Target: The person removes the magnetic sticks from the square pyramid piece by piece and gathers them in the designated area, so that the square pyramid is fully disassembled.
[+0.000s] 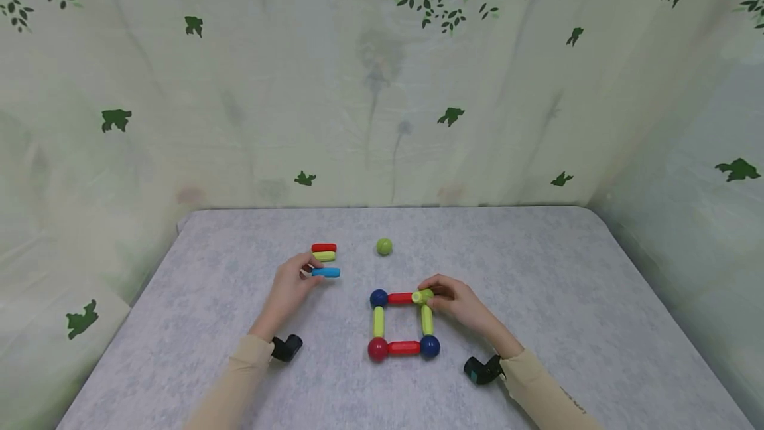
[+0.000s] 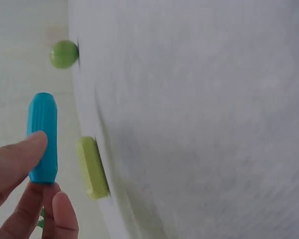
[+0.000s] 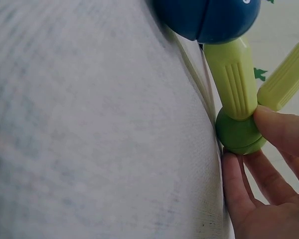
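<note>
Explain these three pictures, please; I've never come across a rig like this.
No machine here, just a person working bare-handed. The wide picture comes from a head-worn camera; the close ones from the left wrist camera and right wrist camera. The left hand pinches a blue rod; a red rod and yellow-green rod lie beyond on the table. The right hand holds the green corner ball of a square rod-and-ball frame; another yellow-green rod sticks up from that ball. A loose green ball sits farther back.

No text is readable, including the lettering (image 1: 573, 401) on the right sleeve (image 1: 542, 387).
</note>
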A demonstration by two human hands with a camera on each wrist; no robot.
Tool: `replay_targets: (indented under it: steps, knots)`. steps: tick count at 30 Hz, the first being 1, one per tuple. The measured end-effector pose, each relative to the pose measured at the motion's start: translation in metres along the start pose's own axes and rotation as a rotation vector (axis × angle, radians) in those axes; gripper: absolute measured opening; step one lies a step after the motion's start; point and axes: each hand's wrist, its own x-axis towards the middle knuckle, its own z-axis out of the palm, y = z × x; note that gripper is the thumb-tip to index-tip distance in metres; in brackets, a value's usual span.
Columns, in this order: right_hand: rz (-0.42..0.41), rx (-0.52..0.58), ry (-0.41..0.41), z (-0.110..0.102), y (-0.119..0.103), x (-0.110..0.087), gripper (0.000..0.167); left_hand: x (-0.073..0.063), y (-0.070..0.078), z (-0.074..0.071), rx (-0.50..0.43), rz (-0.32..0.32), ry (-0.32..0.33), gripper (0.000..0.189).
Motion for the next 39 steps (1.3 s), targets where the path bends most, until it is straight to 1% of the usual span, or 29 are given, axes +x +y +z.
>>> replay_targets:
  steps: [3, 8, 10, 15, 20, 25, 29, 31, 33, 35, 37, 39]
  knots:
    - [-0.003, 0.005, 0.003, 0.0, 0.0, 0.0, 0.023, 0.007, -0.005, -0.002, 0.014, -0.038, 0.005, 0.016]
    - [0.005, 0.0, 0.016, 0.001, 0.024, 0.008, 0.022, 0.018, -0.014, -0.003, 0.058, -0.102, -0.007, 0.013]
    - [0.005, -0.008, 0.02, 0.001, 0.033, 0.011, 0.023, 0.022, -0.018, -0.002, 0.079, -0.112, -0.009, 0.012]
    - [0.008, -0.003, 0.022, 0.001, 0.034, 0.011, 0.023, 0.03, -0.02, 0.0, 0.117, -0.142, -0.011, 0.01]
    - [0.012, 0.004, 0.019, 0.002, 0.035, 0.011, 0.022, 0.034, -0.019, 0.002, 0.128, -0.167, -0.01, 0.011]
    - [0.017, -0.002, 0.022, 0.001, 0.037, 0.011, 0.023, 0.035, -0.019, 0.002, 0.121, -0.166, -0.013, 0.011]
    - [0.017, -0.003, 0.018, 0.001, 0.036, 0.012, 0.022, 0.033, -0.017, 0.0, 0.107, -0.169, -0.017, 0.013]
    - [0.014, -0.007, 0.017, 0.001, 0.035, 0.011, 0.022, 0.031, -0.012, -0.001, 0.093, -0.151, -0.015, 0.015]
    - [0.02, -0.006, 0.02, 0.001, 0.034, 0.011, 0.023, 0.03, -0.005, -0.001, 0.06, -0.101, -0.011, 0.016]
    - [0.025, -0.008, 0.024, 0.001, 0.033, 0.01, 0.023, 0.027, 0.005, 0.001, -0.01, -0.035, -0.024, 0.017]
    - [0.035, -0.007, 0.028, 0.001, 0.033, 0.01, 0.023, 0.024, 0.017, 0.006, -0.081, 0.032, -0.066, 0.019]
    - [0.034, -0.007, 0.028, 0.001, 0.034, 0.011, 0.023, 0.02, 0.029, 0.013, -0.142, 0.076, -0.127, 0.02]
